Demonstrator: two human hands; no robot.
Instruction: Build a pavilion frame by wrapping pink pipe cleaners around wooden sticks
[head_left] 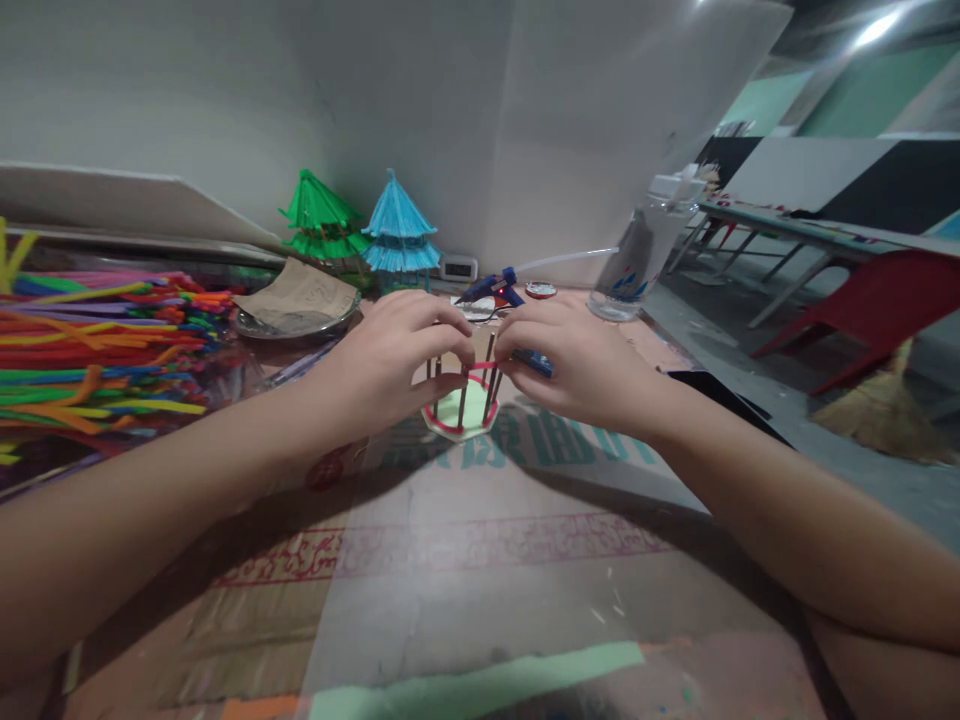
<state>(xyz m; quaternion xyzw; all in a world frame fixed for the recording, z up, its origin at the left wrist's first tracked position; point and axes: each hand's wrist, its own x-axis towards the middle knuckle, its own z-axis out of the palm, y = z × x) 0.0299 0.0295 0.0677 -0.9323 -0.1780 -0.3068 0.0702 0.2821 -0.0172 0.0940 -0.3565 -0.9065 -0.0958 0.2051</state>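
A small pavilion-like frame [459, 408] stands on the table, with a pale green base edged in red and several thin brown posts. A short pink strip [484, 366] spans the posts near their tops. My left hand [405, 345] is closed at the left end of this strip, thumb and fingertips pinched together by a front post. From the other side my right hand [577, 355] pinches the strip's right end beside the rear and right posts. A dark blue object [535, 362] shows between my right fingers; whether it is held or lies behind is unclear.
Colourful pipe cleaners [97, 350] lie heaped at left, beside a plate with brown paper [296, 298]. Behind stand green [319, 215] and blue [400, 225] pavilion models, a small clock [458, 267] and a blue glue gun [491, 288]. A clear pump bottle [637, 250] stands at right.
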